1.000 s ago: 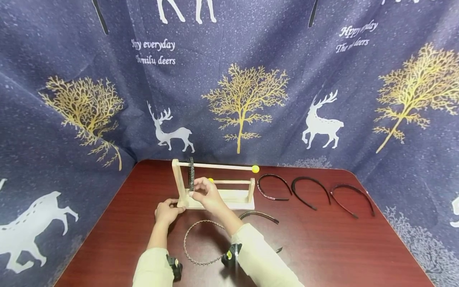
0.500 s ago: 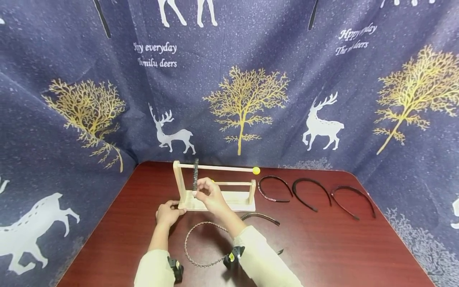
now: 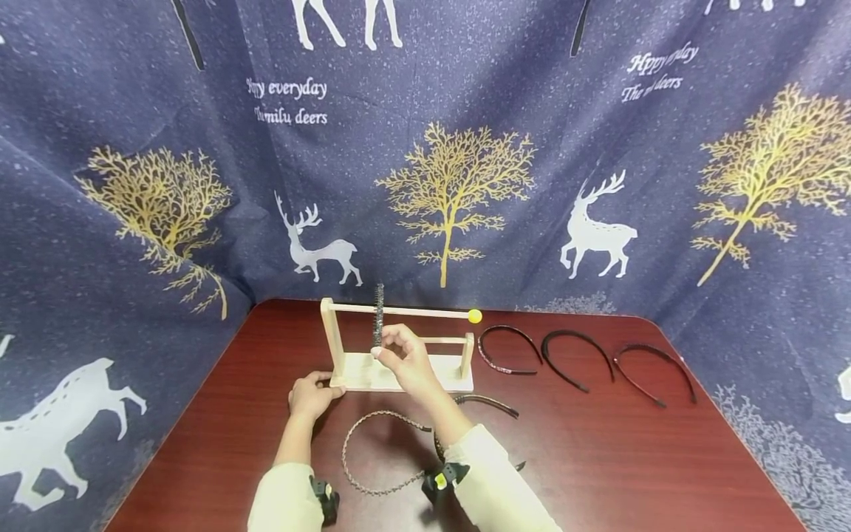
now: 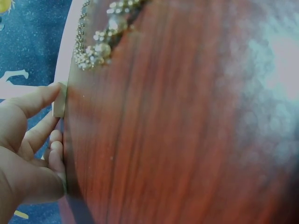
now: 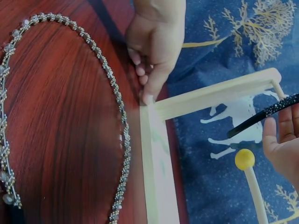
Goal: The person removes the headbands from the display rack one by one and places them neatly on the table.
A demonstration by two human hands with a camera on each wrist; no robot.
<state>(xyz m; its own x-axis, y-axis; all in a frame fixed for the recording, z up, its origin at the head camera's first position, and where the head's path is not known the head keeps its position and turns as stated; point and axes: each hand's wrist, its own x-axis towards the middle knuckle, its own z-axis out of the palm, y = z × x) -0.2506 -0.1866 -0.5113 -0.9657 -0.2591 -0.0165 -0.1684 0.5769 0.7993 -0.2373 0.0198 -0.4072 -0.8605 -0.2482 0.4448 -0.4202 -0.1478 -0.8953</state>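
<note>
My right hand (image 3: 407,360) pinches the lower end of a black glittery headband (image 3: 379,319), which stands upright across the upper rod of a wooden two-rod rack (image 3: 362,375). In the right wrist view the headband's bare black tip (image 5: 246,125) sticks out past the fingers; whether it touches the rod I cannot tell. My left hand (image 3: 311,395) grips the left end of the rack's base, finger and thumb at its corner. The left wrist view shows that hand (image 4: 23,140) at the base's edge. A yellow ball (image 3: 475,316) caps the upper rod.
A beaded headband (image 3: 346,451) lies in front of the rack, and a dark one (image 3: 488,400) lies partly under my right forearm. Three more headbands, glittery (image 3: 488,358), black (image 3: 565,373) and reddish (image 3: 638,384), lie right of the rack. A deer-print cloth (image 3: 445,96) hangs behind the table.
My right hand has moved right and slightly up, carrying the black headband along the upper rod away from the left post. The left hand stays on the base.
</note>
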